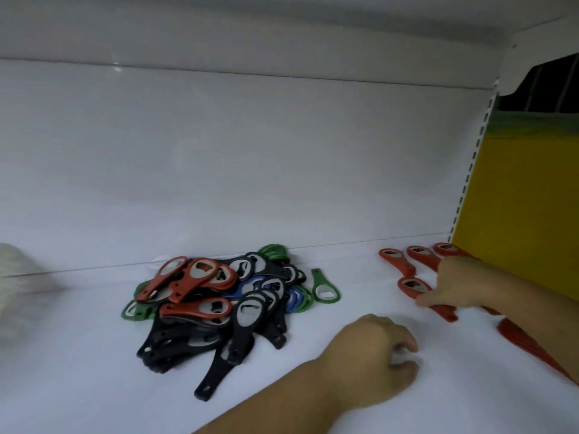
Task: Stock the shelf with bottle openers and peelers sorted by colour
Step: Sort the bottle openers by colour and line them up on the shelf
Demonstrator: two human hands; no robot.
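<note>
The white shelf [94, 355] carries a mixed heap of bottle openers [219, 302] at its middle. The red openers [419, 255] lie in a row by the yellow panel [517, 198], apparently as the sorted red group. The left hand [372, 355] rests loosely curled and empty, while the right hand [454, 283] covers a red opener [413, 286], too blurred to tell pinching from touching.
</note>
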